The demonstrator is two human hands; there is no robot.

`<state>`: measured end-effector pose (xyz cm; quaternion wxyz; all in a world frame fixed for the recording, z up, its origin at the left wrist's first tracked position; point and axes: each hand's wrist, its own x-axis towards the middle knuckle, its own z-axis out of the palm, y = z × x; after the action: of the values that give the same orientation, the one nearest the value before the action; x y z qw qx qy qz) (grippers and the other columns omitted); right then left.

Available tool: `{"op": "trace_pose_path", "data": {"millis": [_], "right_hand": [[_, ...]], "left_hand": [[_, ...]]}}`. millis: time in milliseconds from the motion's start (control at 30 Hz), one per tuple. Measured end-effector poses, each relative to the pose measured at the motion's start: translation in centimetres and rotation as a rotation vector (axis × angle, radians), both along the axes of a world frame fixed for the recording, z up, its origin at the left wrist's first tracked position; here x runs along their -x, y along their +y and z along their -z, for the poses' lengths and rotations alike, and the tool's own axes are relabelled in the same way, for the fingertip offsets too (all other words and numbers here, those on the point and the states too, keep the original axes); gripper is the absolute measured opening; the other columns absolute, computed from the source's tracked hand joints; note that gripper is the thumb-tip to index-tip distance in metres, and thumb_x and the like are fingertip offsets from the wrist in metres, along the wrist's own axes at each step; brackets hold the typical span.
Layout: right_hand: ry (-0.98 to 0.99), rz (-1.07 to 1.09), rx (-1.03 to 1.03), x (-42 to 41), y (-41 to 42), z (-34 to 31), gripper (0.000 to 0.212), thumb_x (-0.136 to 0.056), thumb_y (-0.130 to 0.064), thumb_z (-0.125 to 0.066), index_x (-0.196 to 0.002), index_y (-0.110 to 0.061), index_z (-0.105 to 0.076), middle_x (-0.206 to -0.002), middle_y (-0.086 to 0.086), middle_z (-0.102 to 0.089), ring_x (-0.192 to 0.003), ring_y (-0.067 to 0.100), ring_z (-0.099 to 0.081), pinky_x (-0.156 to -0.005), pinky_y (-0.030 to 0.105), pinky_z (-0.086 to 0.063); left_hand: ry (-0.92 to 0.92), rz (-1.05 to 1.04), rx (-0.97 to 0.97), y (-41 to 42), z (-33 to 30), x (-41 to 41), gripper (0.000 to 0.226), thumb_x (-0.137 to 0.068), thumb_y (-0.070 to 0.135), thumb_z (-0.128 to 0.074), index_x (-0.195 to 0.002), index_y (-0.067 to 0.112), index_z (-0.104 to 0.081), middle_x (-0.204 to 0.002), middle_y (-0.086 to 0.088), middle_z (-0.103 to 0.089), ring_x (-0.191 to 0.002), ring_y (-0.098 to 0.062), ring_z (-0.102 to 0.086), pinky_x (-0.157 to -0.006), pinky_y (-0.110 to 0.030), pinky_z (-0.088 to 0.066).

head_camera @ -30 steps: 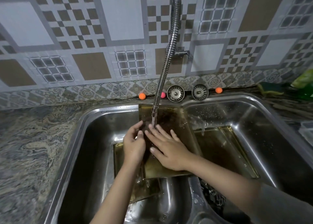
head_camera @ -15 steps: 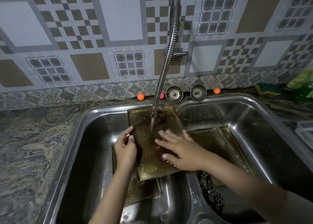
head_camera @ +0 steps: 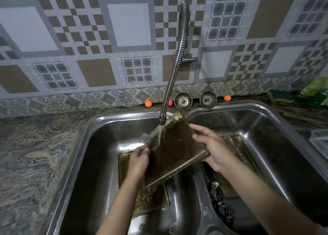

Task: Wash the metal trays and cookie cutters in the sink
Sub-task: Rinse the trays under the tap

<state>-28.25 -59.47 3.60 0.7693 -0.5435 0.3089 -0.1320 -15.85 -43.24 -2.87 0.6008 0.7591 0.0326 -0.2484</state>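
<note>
We see two bare forearms rising from the bottom edge of the frame, with no rings or bands showing. The left hand [head_camera: 138,159] and right hand [head_camera: 215,151] glisten wet. No sleeve shows on either arm.

Left basin: tilted tray [head_camera: 175,151] and faucet hose [head_camera: 173,78] block the centre.
Right basin [head_camera: 276,128]: open above flat tray [head_camera: 237,146].

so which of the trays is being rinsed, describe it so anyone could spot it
Find the double steel sink and its coiled metal tap hose. Under the water is a brown-stained rectangular metal tray; unlike the others lying flat in the basins, it is tilted up.
</note>
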Motion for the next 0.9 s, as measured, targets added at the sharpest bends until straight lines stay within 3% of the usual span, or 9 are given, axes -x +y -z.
{"op": "trace_pose_path", "data": {"millis": [67,133,267,400,567,700,767,833,900], "right_hand": [[0.036,-0.031,0.124,-0.1,0.4,-1.0,0.037,-0.091,-0.004,-0.057,-0.119,-0.028,-0.062,-0.089,0.002,-0.075,-0.074,0.016,-0.072,-0.07,0.034,-0.056],[0.06,-0.063,0.237,-0.2,1.6,-1.7,0.04,-0.09,-0.005,-0.06,-0.122,-0.029,-0.055,-0.088,-0.002,-0.075,-0.076,0.008,-0.072,-0.068,0.022,-0.053],[0.074,-0.086,0.366,-0.6,4.6,-1.5,0.052,-0.088,-0.004,-0.063,-0.13,-0.027,-0.046,-0.089,-0.011,-0.071,-0.077,-0.004,-0.068,-0.064,0.009,-0.049],[0.013,-0.167,0.294,-0.9,6.8,-0.2,0.045,-0.091,-0.014,-0.061,-0.131,-0.028,-0.046,-0.106,-0.012,-0.067,-0.09,-0.007,-0.065,-0.074,0.009,-0.049],[-0.093,-0.289,0.17,-1.6,7.9,1.9,0.033,-0.098,-0.024,-0.048,-0.131,-0.03,-0.047,-0.127,-0.008,-0.062,-0.111,-0.005,-0.057,-0.088,0.014,-0.046],[-0.081,-0.4,0.351,-1.4,8.0,3.7,0.036,-0.1,-0.03,-0.046,-0.13,-0.048,-0.042,-0.137,-0.019,-0.051,-0.124,0.001,-0.049,-0.094,0.029,-0.048],[-0.043,-0.397,0.556,-1.1,7.2,4.0,0.039,-0.099,-0.032,-0.047,-0.133,-0.049,-0.04,-0.137,-0.021,-0.045,-0.123,0.007,-0.05,-0.098,0.034,-0.049],[0.067,-0.401,0.865,-1.5,5.3,4.2,0.045,-0.099,-0.037,-0.043,-0.143,-0.04,-0.034,-0.149,-0.018,-0.031,-0.139,0.009,-0.032,-0.117,0.043,-0.026],[0.264,-0.396,1.09,-2.8,2.7,4.2,0.053,-0.1,-0.045,-0.033,-0.15,-0.032,-0.022,-0.159,-0.014,-0.01,-0.147,0.008,-0.007,-0.119,0.05,0.002]], "left_hand": [[-0.121,0.084,-0.017,0.1,-0.8,0.6,0.018,-0.097,0.028,-0.051,-0.113,0.027,-0.058,-0.123,-0.001,-0.059,-0.109,-0.018,-0.055,-0.093,-0.033,-0.044],[-0.233,0.178,0.047,0.3,-2.1,1.1,0.022,-0.095,0.035,-0.051,-0.118,0.035,-0.054,-0.127,0.004,-0.056,-0.114,-0.015,-0.054,-0.096,-0.033,-0.044],[-0.068,0.388,0.368,0.1,-4.1,2.1,0.039,-0.089,0.047,-0.043,-0.127,0.042,-0.049,-0.129,0.003,-0.06,-0.116,-0.016,-0.058,-0.089,-0.027,-0.047],[-0.015,0.379,0.449,0.7,-3.8,2.4,0.042,-0.09,0.055,-0.041,-0.13,0.045,-0.048,-0.13,0.002,-0.06,-0.123,-0.023,-0.055,-0.097,-0.047,-0.046],[-0.047,0.194,0.554,2.2,-3.9,2.4,0.037,-0.095,0.026,-0.044,-0.131,0.024,-0.051,-0.117,0.0,-0.068,-0.107,-0.013,-0.065,-0.08,-0.023,-0.054],[0.046,0.132,0.565,3.3,-3.7,2.0,0.048,-0.092,-0.005,-0.043,-0.128,0.022,-0.056,-0.116,-0.017,-0.066,-0.104,-0.031,-0.064,-0.087,-0.045,-0.054],[0.095,0.098,0.614,3.4,-3.5,2.0,0.057,-0.087,-0.014,-0.038,-0.126,0.022,-0.057,-0.105,-0.021,-0.068,-0.09,-0.032,-0.065,-0.077,-0.046,-0.055],[0.131,0.072,0.663,3.2,-3.2,2.1,0.06,-0.084,-0.015,-0.034,-0.126,0.021,-0.057,-0.098,-0.021,-0.069,-0.079,-0.029,-0.066,-0.068,-0.043,-0.057],[0.127,0.064,0.685,2.9,-2.7,2.6,0.059,-0.084,-0.013,-0.035,-0.127,0.02,-0.056,-0.108,-0.021,-0.068,-0.086,-0.03,-0.066,-0.073,-0.043,-0.056]]}}
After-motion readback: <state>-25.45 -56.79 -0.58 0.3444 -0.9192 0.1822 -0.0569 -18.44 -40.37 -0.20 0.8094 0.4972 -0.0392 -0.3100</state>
